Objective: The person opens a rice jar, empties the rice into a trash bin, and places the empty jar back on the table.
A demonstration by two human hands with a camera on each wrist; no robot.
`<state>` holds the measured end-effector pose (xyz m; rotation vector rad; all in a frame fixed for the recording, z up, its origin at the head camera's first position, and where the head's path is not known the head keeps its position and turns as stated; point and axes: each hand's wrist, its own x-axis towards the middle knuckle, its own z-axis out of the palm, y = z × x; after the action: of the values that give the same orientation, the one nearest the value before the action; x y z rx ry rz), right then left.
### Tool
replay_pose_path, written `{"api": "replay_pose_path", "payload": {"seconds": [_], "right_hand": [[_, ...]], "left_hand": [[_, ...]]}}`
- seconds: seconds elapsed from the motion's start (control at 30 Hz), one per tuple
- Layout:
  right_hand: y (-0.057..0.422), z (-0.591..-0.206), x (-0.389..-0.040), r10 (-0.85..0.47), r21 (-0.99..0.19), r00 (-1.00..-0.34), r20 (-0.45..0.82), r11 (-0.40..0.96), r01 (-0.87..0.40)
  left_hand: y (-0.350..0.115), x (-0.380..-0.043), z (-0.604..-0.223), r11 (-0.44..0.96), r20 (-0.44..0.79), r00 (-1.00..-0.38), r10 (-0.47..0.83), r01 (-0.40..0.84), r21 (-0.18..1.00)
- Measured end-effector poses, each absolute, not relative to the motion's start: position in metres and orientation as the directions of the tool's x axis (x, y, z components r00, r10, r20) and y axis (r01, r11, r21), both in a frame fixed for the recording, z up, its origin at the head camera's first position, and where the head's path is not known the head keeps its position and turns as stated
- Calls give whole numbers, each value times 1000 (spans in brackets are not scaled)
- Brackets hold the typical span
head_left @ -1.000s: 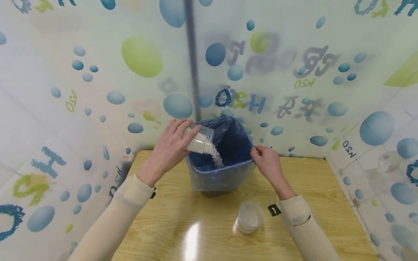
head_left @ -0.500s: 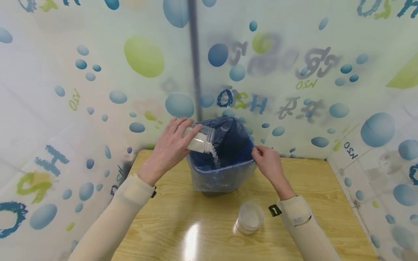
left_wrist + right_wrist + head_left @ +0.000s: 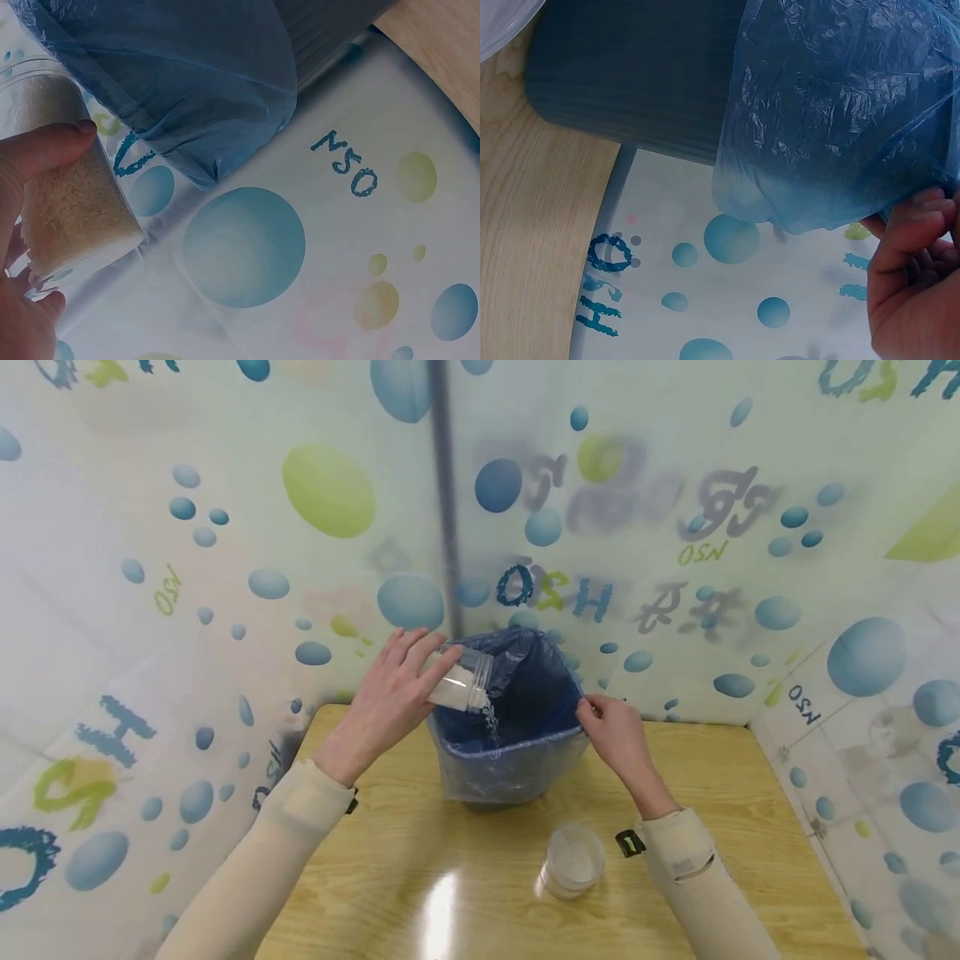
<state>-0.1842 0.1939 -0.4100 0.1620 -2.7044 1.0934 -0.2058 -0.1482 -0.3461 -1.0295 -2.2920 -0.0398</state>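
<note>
My left hand (image 3: 397, 702) grips a clear jar of rice (image 3: 459, 681), tipped over the left side of a bin. A thin stream of grains (image 3: 491, 724) falls from its mouth into the bin. In the left wrist view a good amount of rice (image 3: 79, 195) is still inside the jar, with my thumb (image 3: 56, 150) across its side. The bin is lined with a blue plastic bag (image 3: 502, 772) folded over its rim. At the right rim my right hand (image 3: 617, 735) pinches the bag's edge; the right wrist view shows its curled fingers (image 3: 915, 232) there.
A clear round container (image 3: 572, 860) stands on the wooden table (image 3: 390, 877), in front of the bin and left of my right wrist. Patterned sheeting (image 3: 637, 527) rises behind the table and along both sides.
The stream of grains from the jar has become thinner. Both hands keep nearly the same places, the left on the jar and the right on the bag's edge.
</note>
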Motion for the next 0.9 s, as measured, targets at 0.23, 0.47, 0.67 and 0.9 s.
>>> {"api": "replay_pose_path", "payload": {"seconds": [0.23,0.47,0.67,0.9], "right_hand": [[194,-411,-183,-25,-668,-965,261,717,-200],[194,-412,-183,-17,-672,-966,259,715,-193],[195,-411,-184,-17,-670,-965,262,717,-194],[195,-411,-185,-23,-672,-967,254,715,-194]], "left_hand": [[-146,-205,-347,698,557,-498,664,681,-222],[-146,-205,-347,690,561,-486,670,686,-230],[-145,-208,-348,684,560,-479,676,691,-234],[-143,-207,-347,684,558,-482,676,692,-230]]}}
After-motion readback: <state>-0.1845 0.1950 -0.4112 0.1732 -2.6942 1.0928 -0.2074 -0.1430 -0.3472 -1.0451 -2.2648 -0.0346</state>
